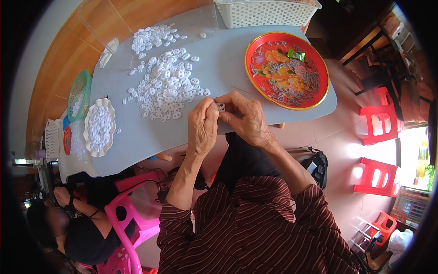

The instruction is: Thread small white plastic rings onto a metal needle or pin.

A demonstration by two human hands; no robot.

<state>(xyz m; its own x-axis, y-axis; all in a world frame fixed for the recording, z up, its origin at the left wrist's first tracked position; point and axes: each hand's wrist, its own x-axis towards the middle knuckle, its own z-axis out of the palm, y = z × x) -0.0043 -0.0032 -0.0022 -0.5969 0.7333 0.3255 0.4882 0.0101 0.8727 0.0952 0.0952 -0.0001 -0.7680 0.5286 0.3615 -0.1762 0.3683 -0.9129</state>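
My left hand (203, 125) and my right hand (248, 119) meet at the table's near edge, fingertips pinched together. Between them is a small white plastic piece with dark holes (221, 107), gripped by both hands and partly covered by fingers. Just beyond and to the left spreads a loose heap of similar white two-holed pieces (169, 82). A round red tray with a gold rim and flower print (250, 59) lies to the right, holding many small grey metal pins and a green wrapped packet (296, 55).
On the grey table (219, 50) are a scalloped white dish (114, 124) of white pieces, a green basket (75, 86) and a second white heap (150, 37). A white perforated basket (269, 14) stands at the back. A person sits lower left beside a pink chair (130, 223); red stools (381, 123) stand right.
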